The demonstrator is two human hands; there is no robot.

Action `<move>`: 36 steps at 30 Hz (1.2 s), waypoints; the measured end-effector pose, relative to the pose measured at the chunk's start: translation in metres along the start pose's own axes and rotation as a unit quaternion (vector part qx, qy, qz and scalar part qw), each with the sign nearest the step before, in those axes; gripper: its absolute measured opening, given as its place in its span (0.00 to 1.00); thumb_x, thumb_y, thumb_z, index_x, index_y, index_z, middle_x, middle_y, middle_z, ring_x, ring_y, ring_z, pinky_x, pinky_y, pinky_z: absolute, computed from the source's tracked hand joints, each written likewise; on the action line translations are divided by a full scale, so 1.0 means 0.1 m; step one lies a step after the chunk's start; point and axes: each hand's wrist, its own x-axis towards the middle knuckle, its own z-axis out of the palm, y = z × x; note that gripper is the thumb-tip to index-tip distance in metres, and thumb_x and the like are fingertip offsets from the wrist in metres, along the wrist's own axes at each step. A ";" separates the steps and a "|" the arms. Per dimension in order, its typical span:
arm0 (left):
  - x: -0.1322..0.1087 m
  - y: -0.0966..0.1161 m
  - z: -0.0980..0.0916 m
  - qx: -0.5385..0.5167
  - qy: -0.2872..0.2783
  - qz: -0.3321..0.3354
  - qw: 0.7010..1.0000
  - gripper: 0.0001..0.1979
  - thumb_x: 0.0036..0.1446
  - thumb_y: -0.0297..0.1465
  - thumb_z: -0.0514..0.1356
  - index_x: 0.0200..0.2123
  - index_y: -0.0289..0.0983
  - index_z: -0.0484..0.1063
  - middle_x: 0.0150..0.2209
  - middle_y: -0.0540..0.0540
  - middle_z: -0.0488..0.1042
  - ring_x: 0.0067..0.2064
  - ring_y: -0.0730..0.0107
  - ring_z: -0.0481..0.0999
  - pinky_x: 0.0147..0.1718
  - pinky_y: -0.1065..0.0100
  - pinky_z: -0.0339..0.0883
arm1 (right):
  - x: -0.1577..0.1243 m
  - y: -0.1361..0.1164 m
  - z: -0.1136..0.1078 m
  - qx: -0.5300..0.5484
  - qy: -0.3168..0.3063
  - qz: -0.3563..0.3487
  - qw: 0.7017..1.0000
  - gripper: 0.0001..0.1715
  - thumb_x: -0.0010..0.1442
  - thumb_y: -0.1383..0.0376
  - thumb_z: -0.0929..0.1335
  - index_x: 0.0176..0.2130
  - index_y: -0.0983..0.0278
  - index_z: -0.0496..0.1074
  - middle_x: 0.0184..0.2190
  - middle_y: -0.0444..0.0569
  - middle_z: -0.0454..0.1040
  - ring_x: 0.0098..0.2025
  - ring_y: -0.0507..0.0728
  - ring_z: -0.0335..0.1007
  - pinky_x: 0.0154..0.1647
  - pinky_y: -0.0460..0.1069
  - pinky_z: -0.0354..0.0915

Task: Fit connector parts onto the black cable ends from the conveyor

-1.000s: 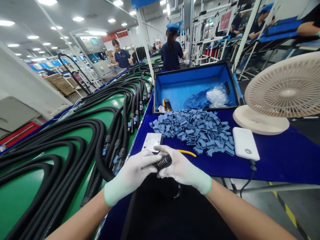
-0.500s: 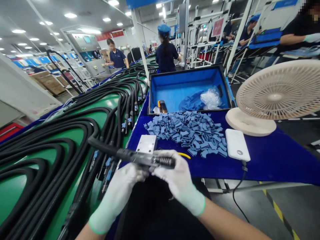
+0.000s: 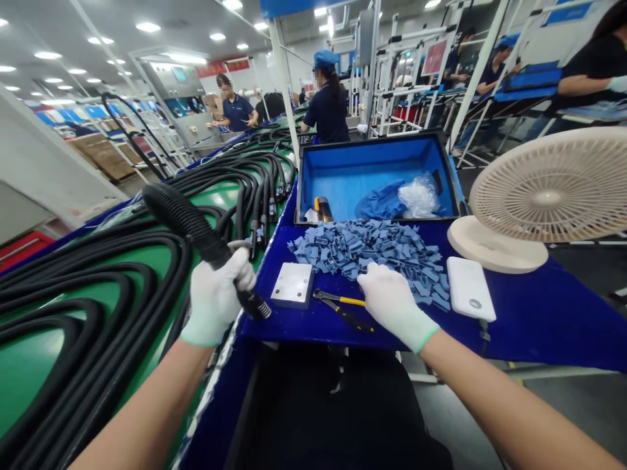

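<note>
My left hand (image 3: pixel 218 290), in a white glove, is wrapped round a black corrugated hose (image 3: pixel 183 219). The hose's ribbed end piece (image 3: pixel 255 305) points down to the right over the blue table edge. At the near edge of a heap of small blue plastic clips (image 3: pixel 337 245) is my gloved right hand (image 3: pixel 394 303). Its fingers are curled together, and what they may hold is hidden. Between the hands lie pincers with yellow and black handles (image 3: pixel 343 310), beside a square metal block (image 3: pixel 292 285).
Black hoses (image 3: pixel 122 261) lie in loops on the green conveyor (image 3: pixel 223 194) at left. A blue bin (image 3: pixel 372 163) behind the clips holds a cloth, clear plastic and a bottle. At right are a white power bank (image 3: pixel 470 288) and a fan (image 3: pixel 546 199). Co-workers stand farther back.
Both hands were together on the hose end. My left hand has carried the hose left and tilted it; my right hand has let go and moved right to the clips, uncovering the pincers.
</note>
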 end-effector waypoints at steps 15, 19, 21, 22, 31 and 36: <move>0.44 -0.47 0.13 0.129 -0.004 0.037 0.991 0.15 0.54 0.36 0.67 0.42 0.35 0.73 0.18 0.56 0.63 0.19 0.74 0.62 0.21 0.70 0.60 | 0.16 -0.28 -0.17 0.339 0.021 -0.071 0.938 0.16 0.64 0.67 0.68 0.50 0.62 0.78 0.46 0.51 0.79 0.47 0.59 0.75 0.51 0.51 0.66; 0.44 -0.48 0.11 0.166 -0.009 0.032 0.986 0.15 0.54 0.37 0.67 0.42 0.35 0.73 0.19 0.54 0.66 0.20 0.72 0.65 0.23 0.69 0.61 | 0.41 -0.54 -0.21 0.436 -0.029 -0.149 0.887 0.12 0.61 0.68 0.70 0.44 0.62 0.81 0.39 0.48 0.76 0.41 0.56 0.73 0.44 0.49 0.65; 0.45 -0.46 0.09 0.178 -0.026 0.028 0.983 0.14 0.55 0.37 0.66 0.41 0.35 0.73 0.19 0.55 0.66 0.20 0.71 0.65 0.24 0.68 0.62 | 0.57 -0.69 -0.21 0.462 -0.044 -0.177 0.868 0.08 0.61 0.67 0.70 0.41 0.63 0.80 0.37 0.47 0.76 0.40 0.56 0.72 0.42 0.48 0.63; 0.46 -0.44 0.08 0.184 -0.036 0.027 0.982 0.14 0.56 0.37 0.65 0.41 0.34 0.73 0.19 0.54 0.67 0.21 0.70 0.66 0.25 0.68 0.63 | 0.65 -0.75 -0.19 0.468 -0.048 -0.179 0.864 0.07 0.62 0.67 0.69 0.39 0.63 0.79 0.35 0.46 0.76 0.38 0.55 0.71 0.41 0.48 0.62; 0.50 -0.42 0.00 0.195 -0.058 0.035 0.978 0.15 0.55 0.36 0.66 0.42 0.33 0.75 0.32 0.47 0.76 0.35 0.64 0.75 0.40 0.63 0.69 | 1.15 -1.10 -0.11 0.444 -0.091 -0.170 0.875 0.19 0.57 0.57 0.73 0.23 0.65 0.69 0.20 0.41 0.64 0.25 0.50 0.57 0.28 0.47 0.50; 0.50 -0.44 0.03 0.167 -0.067 0.018 0.984 0.17 0.55 0.37 0.67 0.44 0.33 0.74 0.31 0.47 0.75 0.36 0.63 0.76 0.40 0.62 0.70 | 1.19 -1.10 -0.01 0.469 -0.128 -0.149 0.861 0.20 0.57 0.51 0.72 0.28 0.66 0.76 0.22 0.41 0.69 0.25 0.50 0.61 0.28 0.46 0.55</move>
